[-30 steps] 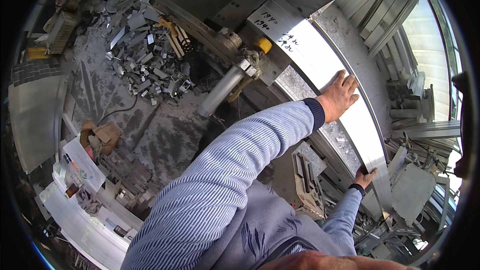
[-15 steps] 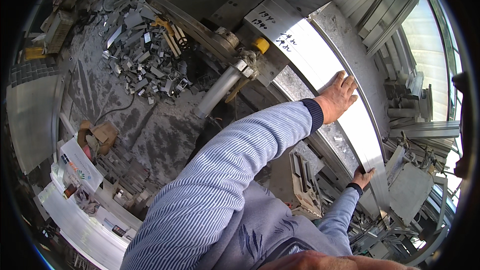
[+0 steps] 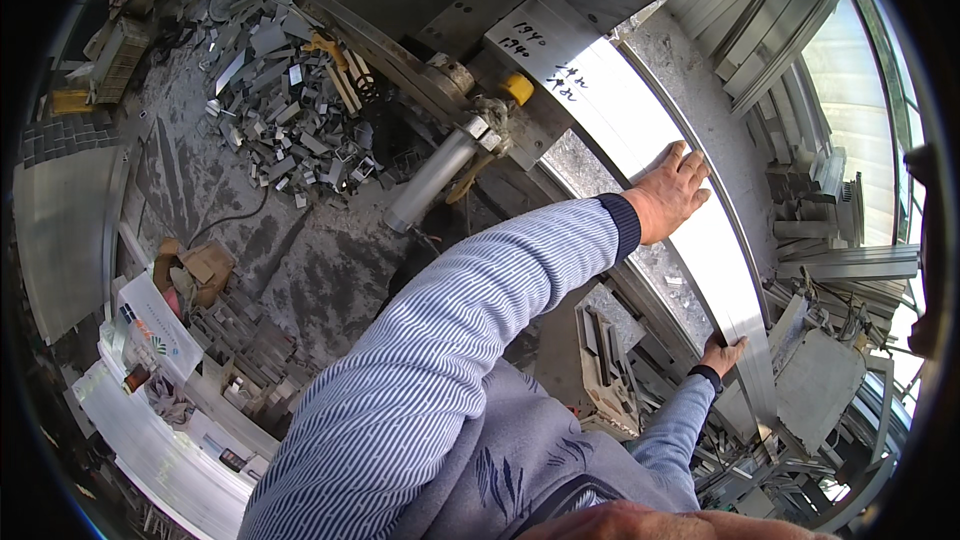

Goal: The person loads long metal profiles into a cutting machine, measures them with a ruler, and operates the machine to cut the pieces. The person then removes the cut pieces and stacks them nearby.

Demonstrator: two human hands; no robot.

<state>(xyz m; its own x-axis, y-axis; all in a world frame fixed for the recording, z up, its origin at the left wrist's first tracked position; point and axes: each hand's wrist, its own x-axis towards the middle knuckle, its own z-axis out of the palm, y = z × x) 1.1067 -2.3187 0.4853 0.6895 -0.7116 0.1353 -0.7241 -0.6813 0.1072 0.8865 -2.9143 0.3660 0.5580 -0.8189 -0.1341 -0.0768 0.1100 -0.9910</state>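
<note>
We are pressing our left hand (image 3: 672, 192) flat and open on the long metal strip (image 3: 640, 130) | our right hand (image 3: 722, 352) is gripping its near edge | strip could slide off, because sharp scrap pieces (image 3: 285, 120) are lying far left.

The right hand (image 3: 722, 352) has slid slightly (barely) along the metal strip (image 3: 650, 130).

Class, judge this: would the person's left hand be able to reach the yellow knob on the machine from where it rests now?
Probably yes. The left hand lies flat on the long metal strip, and the yellow knob sits further along beside it, with nothing visibly between them.
</note>
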